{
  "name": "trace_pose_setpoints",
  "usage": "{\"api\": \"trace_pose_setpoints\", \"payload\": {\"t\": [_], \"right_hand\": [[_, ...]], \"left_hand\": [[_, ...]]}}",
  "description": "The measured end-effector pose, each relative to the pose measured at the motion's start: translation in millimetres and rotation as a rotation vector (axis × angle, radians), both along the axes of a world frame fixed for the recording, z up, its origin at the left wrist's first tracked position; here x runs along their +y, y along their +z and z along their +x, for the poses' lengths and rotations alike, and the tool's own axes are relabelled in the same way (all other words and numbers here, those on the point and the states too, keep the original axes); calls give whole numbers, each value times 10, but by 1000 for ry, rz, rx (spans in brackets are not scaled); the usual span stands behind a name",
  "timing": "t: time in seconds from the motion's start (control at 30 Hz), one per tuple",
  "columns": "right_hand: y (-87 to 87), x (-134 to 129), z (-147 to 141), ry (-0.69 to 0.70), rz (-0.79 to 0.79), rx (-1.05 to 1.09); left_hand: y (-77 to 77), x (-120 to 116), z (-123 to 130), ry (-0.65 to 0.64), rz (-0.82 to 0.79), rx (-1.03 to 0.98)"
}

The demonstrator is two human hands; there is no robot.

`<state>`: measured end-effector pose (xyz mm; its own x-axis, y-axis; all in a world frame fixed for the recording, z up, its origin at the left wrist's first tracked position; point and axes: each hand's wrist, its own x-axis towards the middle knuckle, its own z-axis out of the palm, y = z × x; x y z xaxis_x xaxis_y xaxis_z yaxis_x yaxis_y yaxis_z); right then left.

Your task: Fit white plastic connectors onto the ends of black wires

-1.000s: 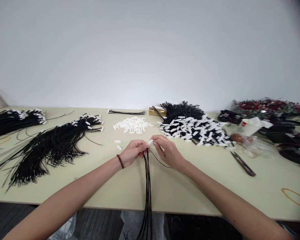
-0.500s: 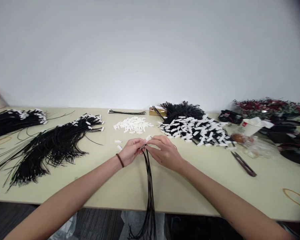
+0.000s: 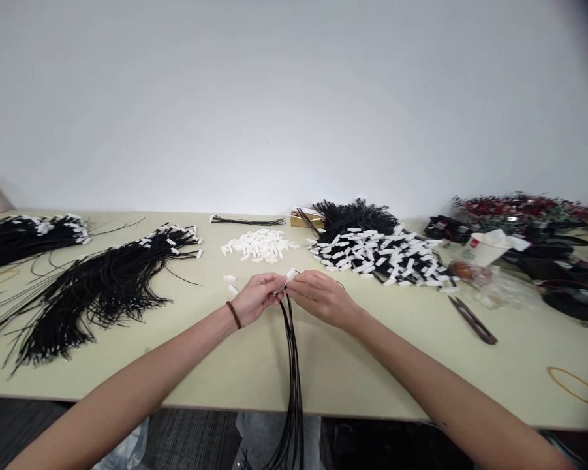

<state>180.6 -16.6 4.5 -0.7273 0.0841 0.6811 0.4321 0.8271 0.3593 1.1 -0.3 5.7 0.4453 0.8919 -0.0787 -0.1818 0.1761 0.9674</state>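
Note:
Between my two hands is a white connector [image 3: 290,274], with a bundle of black wires [image 3: 294,365] hanging from it past the table's front edge. My left hand [image 3: 259,294] pinches the connector and wire ends from the left. Fingers of my right hand [image 3: 320,294] press together at the connector's right side, on a wire whose end is hidden by the fingertips. Just beyond, loose white connectors [image 3: 262,245] lie in a small heap. Two more rest beside my left hand.
To the left lie piles of black wires with white connectors [image 3: 112,287]. Finished-looking wire sets [image 3: 382,254] are heaped right of centre, by a gold box [image 3: 303,218]. Thread snips [image 3: 472,320], a paper cup [image 3: 487,248], a plastic bag [image 3: 511,287] and a yellow band [image 3: 575,386] lie right.
My right hand's fingers have closed in more tightly at the connector. My left hand stays nearly still, and the view has shifted slightly.

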Motion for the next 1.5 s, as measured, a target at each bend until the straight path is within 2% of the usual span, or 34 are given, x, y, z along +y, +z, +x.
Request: {"api": "trace_pose_setpoints", "payload": {"t": [0.1, 0.23, 0.33, 0.43, 0.53, 0.63, 0.7, 0.77, 0.87, 0.97, 1.17, 1.5], "right_hand": [[-17, -33, -65, 42, -248, 222], [66, -93, -142, 114, -804, 728], [174, -55, -68, 225, -1073, 1126], [262, 55, 141, 284, -1077, 1396], [308, 141, 353, 164, -936, 1499], [315, 122, 407, -92, -688, 1390], [302, 56, 342, -235, -507, 1177], [284, -24, 235, -292, -404, 947], [266, -125, 93, -236, -427, 684], [274, -171, 48, -155, -503, 542], [317, -170, 100, -73, -589, 485], [319, -157, 125, -65, -589, 480]], "left_hand": [[0, 0, -4, -11, 14, -10], [-8, 18, -13, 11, 18, -20], [-15, 31, -17, 41, 16, -18], [-26, 39, -19, 85, 10, -2], [-48, 53, -19, 126, 12, 11], [-73, 71, -24, 147, 13, 17], [-80, 82, -32, 159, 12, 13], [-78, 90, -40, 176, 9, -6], [-62, 100, -49, 210, 0, -52], [-47, 112, -51, 244, -1, -91], [-48, 135, -59, 265, 29, -127], [-50, 126, -63, 242, 41, -126]]}}
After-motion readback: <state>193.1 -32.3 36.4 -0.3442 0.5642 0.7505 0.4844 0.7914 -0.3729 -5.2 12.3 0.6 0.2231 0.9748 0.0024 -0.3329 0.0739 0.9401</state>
